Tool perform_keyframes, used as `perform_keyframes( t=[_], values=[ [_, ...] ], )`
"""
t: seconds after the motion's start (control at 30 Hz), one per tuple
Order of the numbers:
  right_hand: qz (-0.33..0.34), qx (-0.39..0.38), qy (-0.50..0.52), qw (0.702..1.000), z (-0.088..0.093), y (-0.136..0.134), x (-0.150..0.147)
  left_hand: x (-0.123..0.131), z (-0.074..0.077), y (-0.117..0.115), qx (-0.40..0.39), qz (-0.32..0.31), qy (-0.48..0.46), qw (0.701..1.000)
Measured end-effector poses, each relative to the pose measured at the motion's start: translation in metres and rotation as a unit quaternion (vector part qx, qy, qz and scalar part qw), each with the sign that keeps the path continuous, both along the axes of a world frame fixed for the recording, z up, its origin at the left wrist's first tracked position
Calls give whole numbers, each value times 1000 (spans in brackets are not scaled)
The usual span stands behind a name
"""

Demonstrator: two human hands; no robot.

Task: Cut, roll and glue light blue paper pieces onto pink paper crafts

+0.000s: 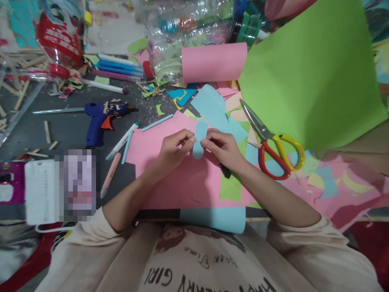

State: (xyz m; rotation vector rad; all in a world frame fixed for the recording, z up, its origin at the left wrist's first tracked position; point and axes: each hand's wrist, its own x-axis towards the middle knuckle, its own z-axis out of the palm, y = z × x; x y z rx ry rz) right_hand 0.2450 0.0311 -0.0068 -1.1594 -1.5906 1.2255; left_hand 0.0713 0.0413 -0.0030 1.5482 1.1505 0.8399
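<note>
Between my two hands is a small light blue paper cutout [199, 136] with rounded ends, held upright above a pink sheet of paper [170, 186]. My left hand [179, 148] pinches its left edge between thumb and fingers. On the opposite edge, my right hand [221, 145] pinches it the same way. Under my right wrist a dark, slim object [225, 170] partly shows; its kind is hidden. Scissors [267, 136] with one red and one yellow handle lie to the right of my right hand.
A blue glue gun [101, 117] and several markers [123, 140] lie left. Plastic bottles [60, 40], a pink paper roll [214, 62] and paper scraps fill the back. A large green sheet [310, 77] covers the right. Blue paper [219, 219] overhangs the front edge.
</note>
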Motion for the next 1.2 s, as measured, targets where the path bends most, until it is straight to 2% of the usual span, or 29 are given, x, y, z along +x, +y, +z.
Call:
perform_keyframes(
  t=[0.23, 0.6, 0.87, 1.0, 1.2],
  values=[
    [13, 9, -6, 1000, 0, 0, 1, 0, -1, 1, 7, -22, -5, 1000],
    [43, 22, -5, 999, 1, 2, 3, 0, 1, 2, -12, -12, -1, 1000],
    [47, 58, 22, 997, -3, 2, 2, 2, -11, 3, -48, 24, -86, 995],
    [32, 53, 12, 998, -7, 2, 1, -1, -14, 2, -32, -11, -108, 994],
    [-7, 10, 77, 997, -8, -1, -2, -6, -10, 1, 9, -83, -131, 988]
  ],
)
